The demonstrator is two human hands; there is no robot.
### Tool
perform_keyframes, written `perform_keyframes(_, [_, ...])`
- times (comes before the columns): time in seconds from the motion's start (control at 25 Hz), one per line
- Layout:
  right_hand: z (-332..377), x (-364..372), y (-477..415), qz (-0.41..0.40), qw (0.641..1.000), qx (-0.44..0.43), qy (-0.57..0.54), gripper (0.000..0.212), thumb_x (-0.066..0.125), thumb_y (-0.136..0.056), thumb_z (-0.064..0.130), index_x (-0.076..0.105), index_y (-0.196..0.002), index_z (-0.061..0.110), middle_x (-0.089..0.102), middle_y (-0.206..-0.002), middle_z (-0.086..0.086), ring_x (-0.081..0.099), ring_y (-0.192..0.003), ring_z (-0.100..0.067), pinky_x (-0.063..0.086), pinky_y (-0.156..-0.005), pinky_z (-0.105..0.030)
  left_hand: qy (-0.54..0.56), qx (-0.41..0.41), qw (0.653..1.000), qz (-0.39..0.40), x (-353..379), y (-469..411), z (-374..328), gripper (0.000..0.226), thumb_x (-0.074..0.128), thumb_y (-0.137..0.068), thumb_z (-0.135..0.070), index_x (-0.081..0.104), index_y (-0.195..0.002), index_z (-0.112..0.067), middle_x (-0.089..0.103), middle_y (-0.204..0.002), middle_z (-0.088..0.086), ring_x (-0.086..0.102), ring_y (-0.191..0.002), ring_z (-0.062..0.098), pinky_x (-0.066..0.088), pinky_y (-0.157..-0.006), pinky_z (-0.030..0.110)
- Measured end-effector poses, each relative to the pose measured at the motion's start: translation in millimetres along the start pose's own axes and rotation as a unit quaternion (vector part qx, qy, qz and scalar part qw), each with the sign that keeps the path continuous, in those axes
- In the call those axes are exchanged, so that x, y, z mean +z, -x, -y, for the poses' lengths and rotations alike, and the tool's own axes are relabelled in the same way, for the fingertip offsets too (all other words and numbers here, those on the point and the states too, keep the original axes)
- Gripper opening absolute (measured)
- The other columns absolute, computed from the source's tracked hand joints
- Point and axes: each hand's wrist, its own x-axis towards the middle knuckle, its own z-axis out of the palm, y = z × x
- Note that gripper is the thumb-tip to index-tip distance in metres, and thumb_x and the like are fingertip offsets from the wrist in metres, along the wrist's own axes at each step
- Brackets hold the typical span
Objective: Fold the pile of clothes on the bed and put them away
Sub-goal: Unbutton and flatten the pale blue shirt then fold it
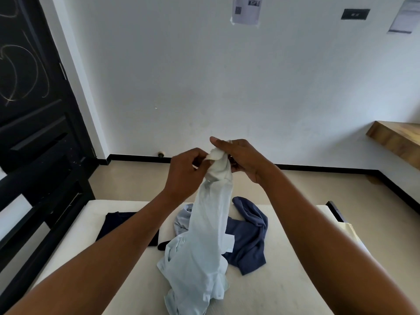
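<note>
Two hands up, centre frame, both on one pale blue shirt [209, 235]. Left hand [188, 169] has its fingers curled and pinches the bunched top edge. Right hand [241, 160] grips the same bunch from the other side, thumb lying over the top. The shirt hangs straight down from the hands; its lower end is crumpled on the mattress [284, 292] at lower centre.

Clothes count on the bed:
- 1 blue top [247, 235], loose, right of centre, just behind the hanging shirt.
- 1 dark navy garment [118, 223], lying flat, left of centre, partly behind the left forearm.
- 1 grey-blue scrap [181, 221] showing left of the shirt; can't tell if it's a separate item.
- 1 small black bit [163, 245] beside it; can't tell what it is.

Rest: 1 black bed frame [34, 201] at left edge, 1 black door [29, 87] upper left, 1 wooden shelf [397, 139] at right edge, 2 paper sheets [246, 10] on the wall along the top, 1 black wall plate [355, 14] between them.
</note>
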Motion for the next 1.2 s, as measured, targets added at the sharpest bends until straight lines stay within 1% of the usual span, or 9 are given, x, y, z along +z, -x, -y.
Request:
perform_keyframes(0.08, [-8, -2, 4, 0.032, 0.999, -0.020, 0.017, 0.062, 0.079, -0.082, 0.062, 0.070, -0.112, 0.009, 0.078, -0.109, -0.007, 0.075, -0.102, -0.026, 0.062, -0.089, -0.040, 0.033, -0.071, 0.997, -0.008, -4, -7, 4, 0.017, 0.070, -0.096, -0.027, 0.071, -0.084, -0.015, 0.070, -0.074, -0.003, 0.067, -0.069, 0.021, 0.061, -0.065, 0.044])
perform_keyframes(0.28, [-28, -10, 9, 0.041, 0.997, -0.067, -0.015, 0.038, 0.081, -0.090, 0.013, 0.066, -0.123, 0.002, 0.073, -0.111, -0.026, 0.074, -0.097, -0.026, 0.062, -0.089, -0.043, 0.180, -0.198, 0.962, 0.048, -20, -15, -2, 0.020, 0.068, -0.099, -0.016, 0.069, -0.089, 0.001, 0.070, -0.079, 0.007, 0.068, -0.076, 0.018, 0.061, -0.065, 0.033])
perform_keyframes(0.36, [-32, -13, 6, 0.025, 0.996, -0.085, -0.019, 0.028, 0.075, -0.095, 0.012, 0.069, -0.119, -0.001, 0.072, -0.105, -0.028, 0.070, -0.093, -0.024, 0.058, -0.085, -0.039, 0.241, -0.244, 0.936, 0.080, -27, -16, -4, 0.022, 0.066, -0.099, -0.016, 0.069, -0.099, 0.006, 0.072, -0.086, 0.009, 0.069, -0.080, 0.022, 0.060, -0.067, 0.035])
perform_keyframes(0.48, [-39, -7, 4, 0.032, 0.995, -0.063, -0.071, 0.032, 0.068, -0.093, 0.013, 0.069, -0.120, -0.005, 0.072, -0.109, -0.017, 0.067, -0.101, -0.029, 0.052, -0.091, -0.041, 0.303, -0.295, 0.902, 0.084, -34, -18, -9, 0.019, 0.064, -0.100, -0.020, 0.074, -0.102, -0.005, 0.074, -0.093, 0.011, 0.070, -0.084, 0.025, 0.058, -0.067, 0.035])
perform_keyframes(0.6, [-44, 8, 3, 0.035, 0.991, 0.006, -0.127, 0.032, 0.053, -0.097, 0.011, 0.073, -0.118, -0.001, 0.075, -0.118, -0.017, 0.070, -0.114, -0.037, 0.053, -0.103, -0.046, 0.218, -0.280, 0.932, 0.068, -32, -19, -15, 0.032, 0.067, -0.099, -0.034, 0.074, -0.096, -0.002, 0.073, -0.085, 0.010, 0.069, -0.077, 0.022, 0.060, -0.061, 0.032])
perform_keyframes(0.72, [-43, 20, 8, 0.009, 0.987, 0.029, -0.156, 0.030, 0.048, -0.103, 0.014, 0.076, -0.094, 0.006, 0.079, -0.093, -0.006, 0.072, -0.092, -0.023, 0.056, -0.089, -0.035, 0.130, -0.293, 0.942, 0.100, -34, -18, -18, 0.045, 0.080, -0.088, -0.039, 0.066, -0.109, -0.002, 0.074, -0.093, 0.012, 0.071, -0.072, 0.022, 0.062, -0.062, 0.035])
perform_keyframes(0.92, [-43, 24, 7, 0.043, 0.997, 0.001, -0.066, 0.023, 0.057, -0.098, 0.019, 0.076, -0.093, 0.009, 0.077, -0.086, -0.002, 0.071, -0.082, -0.016, 0.056, -0.074, -0.027, 0.012, -0.146, 0.956, 0.254, -46, -23, -22, 0.077, 0.092, -0.074, -0.030, 0.054, -0.140, -0.038, 0.060, -0.132, -0.011, 0.058, -0.119, 0.007, 0.053, -0.091, 0.025])
perform_keyframes(1.08, [-42, 28, 8, 0.052, 0.997, 0.015, -0.046, 0.023, 0.060, -0.097, 0.016, 0.077, -0.090, 0.004, 0.074, -0.084, -0.008, 0.067, -0.079, -0.019, 0.054, -0.071, -0.028, -0.031, -0.067, 0.955, 0.286, -50, -30, -31, 0.030, 0.091, -0.075, -0.023, 0.080, -0.102, -0.029, 0.077, -0.102, -0.016, 0.067, -0.102, 0.000, 0.051, -0.094, 0.026])
perform_keyframes(1.2, [-45, 30, 6, 0.046, 0.997, 0.012, -0.053, 0.035, 0.061, -0.091, 0.023, 0.076, -0.106, -0.004, 0.074, -0.108, -0.025, 0.068, -0.094, -0.029, 0.056, -0.089, -0.044, -0.059, -0.032, 0.965, 0.252, -53, -31, -36, 0.016, 0.092, -0.072, -0.016, 0.082, -0.082, -0.024, 0.077, -0.082, -0.011, 0.069, -0.084, 0.002, 0.053, -0.079, 0.024])
